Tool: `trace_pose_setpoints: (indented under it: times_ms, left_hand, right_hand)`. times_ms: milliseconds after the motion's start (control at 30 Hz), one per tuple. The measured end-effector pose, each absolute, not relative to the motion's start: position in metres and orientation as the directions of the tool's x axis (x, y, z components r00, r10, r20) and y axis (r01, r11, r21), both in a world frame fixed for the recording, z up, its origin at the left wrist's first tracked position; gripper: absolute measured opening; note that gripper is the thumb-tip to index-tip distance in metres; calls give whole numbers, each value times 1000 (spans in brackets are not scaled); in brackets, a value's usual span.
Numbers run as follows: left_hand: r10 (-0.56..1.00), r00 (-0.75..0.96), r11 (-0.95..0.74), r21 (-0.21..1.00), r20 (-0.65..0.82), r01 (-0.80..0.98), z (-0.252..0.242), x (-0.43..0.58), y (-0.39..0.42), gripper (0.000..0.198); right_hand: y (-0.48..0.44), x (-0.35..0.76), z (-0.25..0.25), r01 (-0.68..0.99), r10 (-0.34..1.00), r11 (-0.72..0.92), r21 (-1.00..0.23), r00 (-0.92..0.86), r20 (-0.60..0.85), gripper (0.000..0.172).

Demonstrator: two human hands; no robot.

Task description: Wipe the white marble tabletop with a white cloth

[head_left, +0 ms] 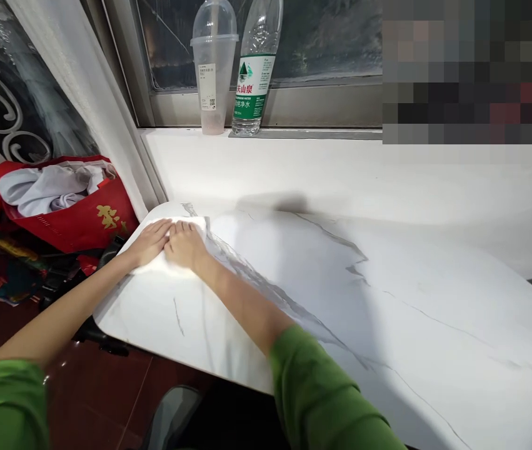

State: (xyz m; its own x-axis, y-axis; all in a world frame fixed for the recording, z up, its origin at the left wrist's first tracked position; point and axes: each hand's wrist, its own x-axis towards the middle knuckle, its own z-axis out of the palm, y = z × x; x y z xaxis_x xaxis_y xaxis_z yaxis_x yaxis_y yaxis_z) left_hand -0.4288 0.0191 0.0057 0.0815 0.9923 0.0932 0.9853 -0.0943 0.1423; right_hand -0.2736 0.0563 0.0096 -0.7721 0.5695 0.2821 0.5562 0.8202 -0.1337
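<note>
A white cloth or paper wipe [166, 265] lies flat on the left end of a white marbled table [416, 337]. My left hand [151, 241] rests on it, fingers stretched out and pressed down. Close beside, touching it, my right hand [185, 244] has its fingers bent and gripping the wipe's upper part. Both palms are hidden from above, and the wipe's exact material is hard to make out.
On the window sill stand a lidded plastic cup [214, 81] and a tilted water bottle [255, 75]. A red bag [78, 222] holding pale cloth sits left of the table, beside a white curtain [75, 75]. A white wall [341, 178] borders the table's far edge.
</note>
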Motion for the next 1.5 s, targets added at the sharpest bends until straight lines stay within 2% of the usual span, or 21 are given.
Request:
trace_pose_setpoints:
  times_ms: [167,333,533,800,967,1100,1300,1500]
  left_hand:
    - [987,125,-141,187,98,972,7,-404,115,55]
    - [977,170,-192,177,129,965,1,-378,132,52]
    - [976,202,-215,193,87,957,-4,-348,72,55]
    - [928,320,-355,196,192,914,-12,-279,-65,57]
    - [910,368,-405,213,193,889,-9,-250,-91,56]
    - [916,350,-388,214,196,896,-9,-245,-59,55]
    - [955,252,-278,173,158,945,-8,-239,38,50]
    - [961,211,-245,186,181,952,-6,-230,127,46]
  right_hand:
    - [129,-257,2,713,722,685,-152,-637,271,51]
    - [144,-232,-10,755,758,639,-149,-586,286,48]
    - [97,-192,-11,701,714,692,-172,-628,311,52]
    - [-32,-109,-18,632,643,757,-163,-679,355,57]
    - [-62,-80,-21,636,637,757,-146,-673,375,58]
    - [-31,-78,-24,634,628,760,-143,-660,412,56]
    - [77,-83,-27,631,625,763,-141,-662,413,50]
    - [153,-88,-19,736,738,655,-171,-575,353,42]
